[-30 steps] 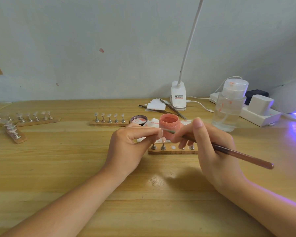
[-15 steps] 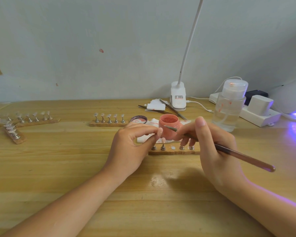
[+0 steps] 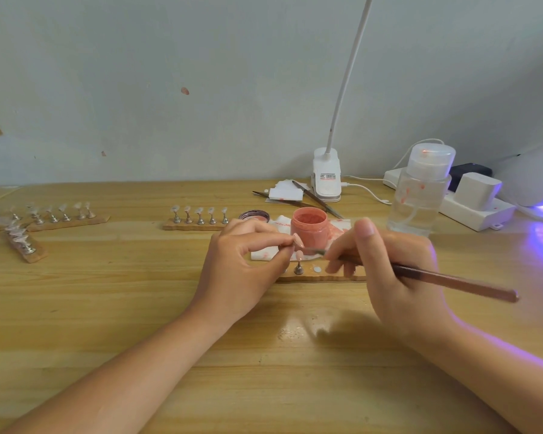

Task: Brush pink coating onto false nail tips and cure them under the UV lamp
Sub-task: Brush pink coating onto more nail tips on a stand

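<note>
My left hand (image 3: 245, 264) pinches a small nail tip (image 3: 297, 240) on its metal stand between thumb and forefinger, just above a wooden holder strip (image 3: 323, 277). My right hand (image 3: 395, 270) grips a long brown brush (image 3: 452, 281), and its bristle end touches the pinched tip. Another pink tip on a metal stand (image 3: 299, 264) sits on the strip under my fingers. An open pink jar (image 3: 309, 227) of coating stands right behind, on a stained white tissue (image 3: 265, 253). The UV lamp (image 3: 539, 183) glows purple at the far right edge.
A strip of clear tips (image 3: 198, 219) lies behind my left hand, and more strips (image 3: 44, 219) lie at the far left. The jar lid (image 3: 254, 216), a clear pump bottle (image 3: 420, 192), a clip lamp (image 3: 326, 177), spare brushes (image 3: 314, 198) and a power strip (image 3: 470, 208) line the back.
The brush tip has come down from the jar's rim to the nail tip in my left fingers. Both hands have shifted only slightly.
</note>
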A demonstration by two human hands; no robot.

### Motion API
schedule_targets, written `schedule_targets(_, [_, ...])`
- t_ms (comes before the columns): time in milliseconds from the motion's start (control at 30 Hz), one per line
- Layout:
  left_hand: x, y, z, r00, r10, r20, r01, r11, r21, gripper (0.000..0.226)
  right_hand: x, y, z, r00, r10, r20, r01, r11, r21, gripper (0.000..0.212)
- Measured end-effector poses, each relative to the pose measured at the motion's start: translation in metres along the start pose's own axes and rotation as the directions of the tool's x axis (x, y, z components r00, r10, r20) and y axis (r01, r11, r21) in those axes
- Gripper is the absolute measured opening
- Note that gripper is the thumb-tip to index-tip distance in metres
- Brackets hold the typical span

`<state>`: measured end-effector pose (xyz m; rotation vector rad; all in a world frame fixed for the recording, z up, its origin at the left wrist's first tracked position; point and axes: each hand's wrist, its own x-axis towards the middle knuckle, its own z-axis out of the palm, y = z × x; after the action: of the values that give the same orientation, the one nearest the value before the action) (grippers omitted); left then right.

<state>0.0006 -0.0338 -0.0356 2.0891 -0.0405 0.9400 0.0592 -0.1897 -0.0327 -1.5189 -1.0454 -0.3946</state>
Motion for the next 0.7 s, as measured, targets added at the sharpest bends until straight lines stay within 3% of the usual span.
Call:
schedule_targets(100, [-0.0002, 0.0014, -0.0002, 1.0, -0.001, 0.007, 0.001, 1.0, -0.002, 0.029, 0.0008, 0.0018, 0.0009, 1.0, -0.015, 0.017, 0.016, 0.997, -0.076, 0.045])
schedule_targets(233, [-0.0007, 0.0014, 0.0007, 1.0, 0.01, 0.002, -0.01, 1.0, -0.001, 0.028, -0.0015, 0.0028, 0.001, 1.0, -0.009, 0.01, 0.01, 1.0, -0.023, 0.054])
schedule_targets(333, [-0.0005, 0.0008, 0.0008, 1.0, 0.012, -0.001, -0.012, 1.0, -0.006, 0.02, 0.0001, 0.0026, 0.0017, 0.999, -0.041, 0.007, 0.042, 0.996, -0.075, 0.045])
schedule_targets(467, [-0.0009, -0.0006, 0.0006, 1.0, 0.025, 0.0, -0.025, 1.0, -0.009, 0.027, 0.0001, 0.002, 0.0015, 0.999, -0.032, 0.003, 0.032, 0.998, -0.052, 0.054])
schedule_targets(567, [-0.0005, -0.0018, 0.0007, 1.0, 0.019, -0.002, -0.019, 1.0, -0.013, 0.024, 0.0007, 0.0011, 0.0028, 0.998, -0.059, -0.002, 0.058, 0.993, -0.102, 0.049])
schedule_targets(700, [-0.0005, -0.0018, 0.0006, 0.999, 0.032, -0.001, -0.032, 0.999, -0.009, 0.03, -0.0008, 0.0048, 0.0009, 1.0, -0.009, -0.003, 0.009, 1.0, -0.019, 0.053])
